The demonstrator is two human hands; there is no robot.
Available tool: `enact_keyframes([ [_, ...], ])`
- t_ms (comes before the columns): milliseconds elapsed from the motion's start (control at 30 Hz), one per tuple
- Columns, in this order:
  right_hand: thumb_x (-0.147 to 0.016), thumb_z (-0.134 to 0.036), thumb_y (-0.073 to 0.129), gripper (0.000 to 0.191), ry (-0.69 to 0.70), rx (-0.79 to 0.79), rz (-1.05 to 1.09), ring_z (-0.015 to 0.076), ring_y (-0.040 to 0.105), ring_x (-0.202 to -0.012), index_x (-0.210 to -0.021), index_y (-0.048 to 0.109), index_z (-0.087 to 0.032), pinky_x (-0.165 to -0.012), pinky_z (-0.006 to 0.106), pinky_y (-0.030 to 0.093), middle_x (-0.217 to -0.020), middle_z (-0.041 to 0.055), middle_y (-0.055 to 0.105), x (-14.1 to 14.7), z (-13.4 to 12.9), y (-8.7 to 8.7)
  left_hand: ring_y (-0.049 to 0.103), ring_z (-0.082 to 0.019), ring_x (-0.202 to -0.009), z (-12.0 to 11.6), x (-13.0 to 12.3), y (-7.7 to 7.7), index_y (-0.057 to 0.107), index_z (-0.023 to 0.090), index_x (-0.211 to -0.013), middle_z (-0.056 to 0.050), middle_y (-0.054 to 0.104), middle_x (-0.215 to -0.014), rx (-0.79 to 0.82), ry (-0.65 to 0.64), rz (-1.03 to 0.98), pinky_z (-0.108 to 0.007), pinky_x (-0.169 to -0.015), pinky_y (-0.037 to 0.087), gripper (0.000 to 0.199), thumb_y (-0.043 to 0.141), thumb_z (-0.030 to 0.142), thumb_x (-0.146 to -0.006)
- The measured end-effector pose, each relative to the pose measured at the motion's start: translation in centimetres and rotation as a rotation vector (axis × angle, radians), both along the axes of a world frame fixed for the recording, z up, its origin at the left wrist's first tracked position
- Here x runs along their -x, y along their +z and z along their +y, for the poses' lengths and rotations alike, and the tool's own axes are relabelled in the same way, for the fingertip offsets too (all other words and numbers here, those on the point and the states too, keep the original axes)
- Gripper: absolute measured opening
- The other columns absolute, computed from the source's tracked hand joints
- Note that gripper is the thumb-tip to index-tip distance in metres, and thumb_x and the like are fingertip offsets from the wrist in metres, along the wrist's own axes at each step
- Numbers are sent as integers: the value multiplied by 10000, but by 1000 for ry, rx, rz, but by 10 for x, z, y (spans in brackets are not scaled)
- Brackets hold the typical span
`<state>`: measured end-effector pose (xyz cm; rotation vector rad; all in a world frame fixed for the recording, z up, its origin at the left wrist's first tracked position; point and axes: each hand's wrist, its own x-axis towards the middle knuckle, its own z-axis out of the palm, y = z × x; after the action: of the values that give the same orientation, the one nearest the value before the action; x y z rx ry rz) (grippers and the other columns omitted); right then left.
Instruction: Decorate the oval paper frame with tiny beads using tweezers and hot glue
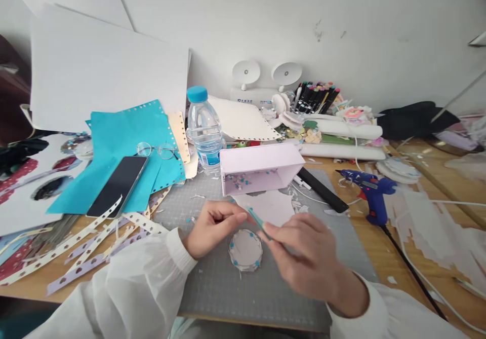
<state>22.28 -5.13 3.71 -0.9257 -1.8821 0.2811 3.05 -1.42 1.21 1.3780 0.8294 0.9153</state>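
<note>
My right hand (304,253) is closed on a slim teal tool (258,222), whose tip points up and left toward my other hand. The fingers of my left hand (214,226) are pinched together near that tip; whatever they hold is too small to make out. Just below and between both hands, a round white piece (246,250) with small blue bits around its rim lies on the grey cutting mat (212,288). Behind the hands, an open lilac box (261,159) lies with small blue and pink pieces inside, beside a white paper scrap (266,207).
A water bottle (205,131) stands behind the box's left end. At left are a phone (119,184), glasses (155,150), blue sheets (129,131) and punched strips (87,263). A blue glue gun (374,192) with its cable and a black bar (322,189) lie right.
</note>
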Motion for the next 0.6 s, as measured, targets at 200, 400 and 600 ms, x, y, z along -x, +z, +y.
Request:
enact_keyframes([
  [200,-742,-61,555,244,-2,-488,-450,140,600,-575,-688,532,-298,-536,319,471,-742,-30,695,21,2,-10,421,-121,-518,-1,1,-3,668,114,-587,-41,546,-538,27,-67,-63,-258,-507,298,464,625,523,-801],
  [400,-803,-63,513,189,26,-461,-538,162,606,-692,-736,548,-236,-646,349,495,-886,57,702,20,6,2,174,-65,-460,1,-4,1,393,149,-420,62,220,-457,157,5,-160,-257,-468,136,525,635,451,-775],
  [600,-732,-31,522,342,-85,-172,-217,220,583,-877,-993,551,-249,-764,424,467,-1003,78,605,-20,-20,0,150,-62,-430,7,-2,1,605,123,-532,81,214,-419,208,60,-181,-254,-470,116,337,604,369,-763],
])
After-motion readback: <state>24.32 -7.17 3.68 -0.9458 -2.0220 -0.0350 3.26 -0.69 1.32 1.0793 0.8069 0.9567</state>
